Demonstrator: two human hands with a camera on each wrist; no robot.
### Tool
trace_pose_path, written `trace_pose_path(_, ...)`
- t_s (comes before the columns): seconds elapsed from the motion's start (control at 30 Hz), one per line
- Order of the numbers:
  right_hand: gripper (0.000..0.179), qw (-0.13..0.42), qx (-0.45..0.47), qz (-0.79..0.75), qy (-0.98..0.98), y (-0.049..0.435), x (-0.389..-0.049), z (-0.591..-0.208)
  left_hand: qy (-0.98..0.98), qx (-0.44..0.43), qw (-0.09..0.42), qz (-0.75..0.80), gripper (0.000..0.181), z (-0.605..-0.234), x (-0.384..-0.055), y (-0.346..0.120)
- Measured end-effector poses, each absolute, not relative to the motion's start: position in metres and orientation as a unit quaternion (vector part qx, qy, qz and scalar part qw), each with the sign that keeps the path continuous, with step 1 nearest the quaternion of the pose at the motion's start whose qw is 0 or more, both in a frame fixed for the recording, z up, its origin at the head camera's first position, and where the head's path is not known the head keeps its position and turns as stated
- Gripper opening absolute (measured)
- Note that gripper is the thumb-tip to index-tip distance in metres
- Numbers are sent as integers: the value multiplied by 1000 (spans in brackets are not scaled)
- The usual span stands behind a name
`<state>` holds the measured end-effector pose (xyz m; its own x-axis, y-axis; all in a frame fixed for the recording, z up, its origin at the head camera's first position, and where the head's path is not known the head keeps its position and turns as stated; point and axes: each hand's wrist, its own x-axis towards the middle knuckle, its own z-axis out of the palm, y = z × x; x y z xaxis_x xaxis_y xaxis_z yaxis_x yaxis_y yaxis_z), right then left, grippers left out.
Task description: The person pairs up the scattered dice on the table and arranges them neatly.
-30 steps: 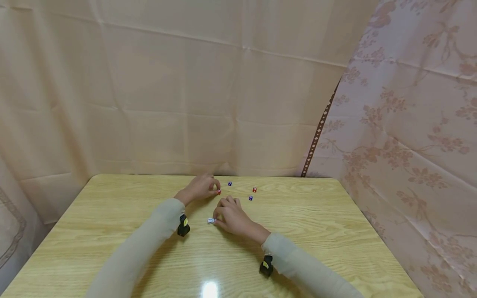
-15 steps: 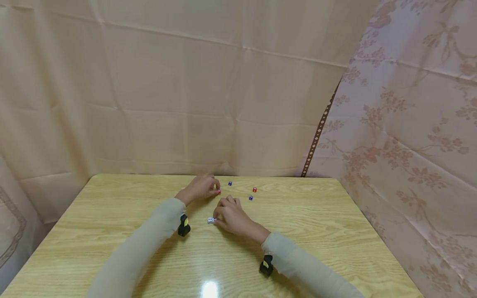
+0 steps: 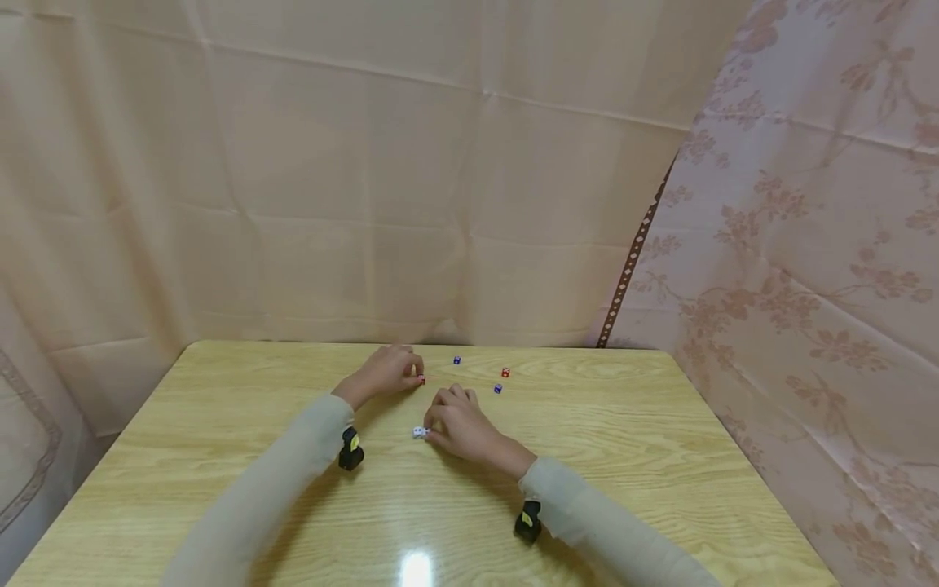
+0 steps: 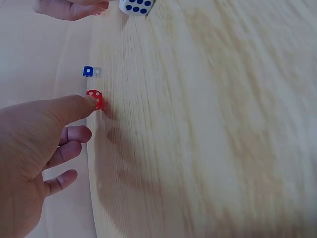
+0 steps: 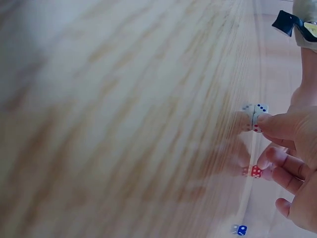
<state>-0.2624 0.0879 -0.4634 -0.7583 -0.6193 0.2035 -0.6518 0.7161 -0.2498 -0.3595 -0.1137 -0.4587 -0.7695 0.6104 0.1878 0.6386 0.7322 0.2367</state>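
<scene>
My left hand (image 3: 385, 373) holds a small red die (image 3: 421, 379) at the tabletop. In the left wrist view, the thumb of the left hand (image 4: 39, 129) lies against the red die (image 4: 97, 100); the index finger is hidden. Closer to the front, my right hand (image 3: 465, 425) pinches a white die at its fingertips. White dice (image 3: 419, 432) show just left of it, apparently two side by side. The right wrist view has the right thumb on a white die (image 5: 262, 108) with blue and red pips.
Behind the right hand lie a blue die (image 3: 498, 389) and a second red die (image 3: 505, 372). Another blue die (image 3: 457, 359) sits near the back edge of the wooden table (image 3: 623, 489). A beige curtain (image 3: 330, 179) hangs behind the table.
My left hand has moved a little to the left, with the red die at its fingertips. The right hand stays at the white dice. The view has shifted slightly.
</scene>
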Motion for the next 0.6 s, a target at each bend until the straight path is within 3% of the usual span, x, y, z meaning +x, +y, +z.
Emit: trace_pose_path(0.6, 11, 57, 347, 167, -921, 88, -259, -461, -930, -333, 46, -149, 7, -463, -348, -135)
